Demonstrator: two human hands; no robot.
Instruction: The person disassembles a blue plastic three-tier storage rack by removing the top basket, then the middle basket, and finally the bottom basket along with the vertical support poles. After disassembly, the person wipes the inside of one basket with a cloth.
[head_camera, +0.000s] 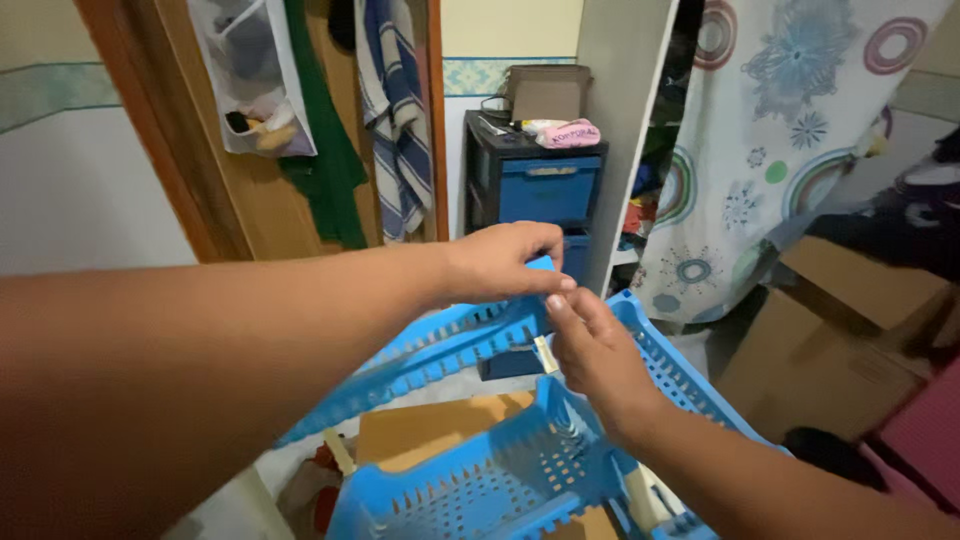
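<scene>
1. Blue slotted plastic basket sits tilted low in view, its far corner raised between both hands.
2. Left hand pinches the basket's top corner from above.
3. Right hand grips the same corner from below, fingertips touching the left's.
4. Small pale tag hangs just beside the right hand.

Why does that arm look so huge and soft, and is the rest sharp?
Head view: the left arm sits close to the wide lens, so it looms and blurs; both hands and the blue basket are fairly sharp; lighting is dim and even, without glare.

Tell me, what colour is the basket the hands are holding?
Bright blue basket, seen clearly in the head view.
</scene>
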